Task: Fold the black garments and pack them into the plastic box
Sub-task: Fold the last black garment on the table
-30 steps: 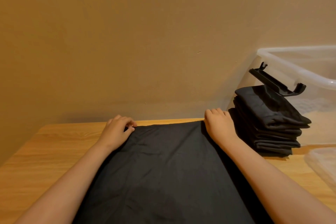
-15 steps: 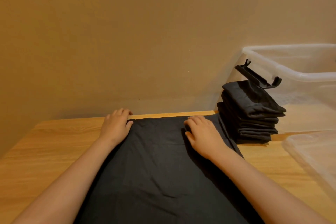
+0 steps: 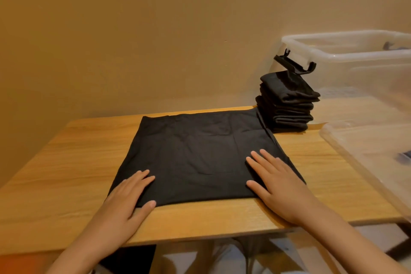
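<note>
Nearest the camera, both grips lie flat on the near edge of the black garment [image 3: 195, 155]. Neither pinches the cloth.

1. Left grip [image 3: 126, 198]: fingers straight and close together, palm down on the near left corner of the garment. The thumb lies along the near hem, where cloth meets the tabletop [image 3: 66, 162].
2. Right grip [image 3: 280, 187]: fingers straight and slightly spread, palm down on the near right corner. The fingertips point toward the far left.

The black garment lies as a flat, roughly square panel across the middle of the tabletop. It reaches from the two grips to near the far edge of the tabletop. Shallow creases run across its surface.

Just beyond the far right corner of the garment stands a stack of folded black garments [image 3: 287, 107], touching or nearly touching that corner.

A black latch [image 3: 293, 65] projects from the left end of the plastic box [image 3: 355, 55], directly above the stack. Contact between the latch and the stack cannot be determined.

The plastic box is clear and open-topped. It stands at the far right against the wall [image 3: 155, 29]. A clear plastic lid or tray [image 3: 355, 147] lies along the right side of the tabletop, in front of the box.
</note>
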Demonstrator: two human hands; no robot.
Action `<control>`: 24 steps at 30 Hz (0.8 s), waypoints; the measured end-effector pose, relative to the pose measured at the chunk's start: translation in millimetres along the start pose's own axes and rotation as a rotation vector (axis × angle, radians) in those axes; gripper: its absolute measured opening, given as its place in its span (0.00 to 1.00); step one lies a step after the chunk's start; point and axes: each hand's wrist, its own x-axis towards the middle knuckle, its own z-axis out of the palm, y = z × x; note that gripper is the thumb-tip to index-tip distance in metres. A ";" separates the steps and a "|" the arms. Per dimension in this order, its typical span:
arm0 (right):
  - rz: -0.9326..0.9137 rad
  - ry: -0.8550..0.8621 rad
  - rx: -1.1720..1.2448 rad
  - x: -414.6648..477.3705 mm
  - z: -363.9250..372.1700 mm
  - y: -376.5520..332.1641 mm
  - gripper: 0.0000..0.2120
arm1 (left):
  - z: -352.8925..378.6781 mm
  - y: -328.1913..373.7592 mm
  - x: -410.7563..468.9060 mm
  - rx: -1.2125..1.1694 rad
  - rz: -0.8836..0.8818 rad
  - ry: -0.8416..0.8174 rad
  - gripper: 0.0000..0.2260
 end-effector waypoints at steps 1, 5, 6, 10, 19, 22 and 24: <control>0.026 -0.015 -0.009 -5.4 3.9 6.4 0.49 | 2.2 -3.1 -4.9 0.004 -0.013 -0.009 0.38; 0.076 -0.031 0.016 -21.4 11.8 24.7 0.51 | 5.4 -1.1 -11.2 0.102 -0.035 -0.055 0.44; 0.081 -0.037 0.017 -25.5 10.1 24.9 0.51 | 4.9 1.4 -13.3 0.126 -0.038 -0.063 0.46; 0.047 -0.078 -0.003 -43.9 4.8 25.3 0.54 | 1.9 11.7 -27.5 0.174 -0.039 -0.081 0.48; -0.109 0.366 -0.034 -87.1 37.1 35.1 0.38 | 9.0 -11.2 -86.9 0.022 0.079 0.246 0.36; -0.163 0.447 0.007 -98.8 47.0 42.7 0.37 | 7.3 -18.3 -100.6 -0.162 0.052 0.329 0.35; -0.201 0.513 0.038 -104.1 45.9 46.3 0.33 | 3.0 -16.0 -105.5 -0.269 0.004 0.347 0.33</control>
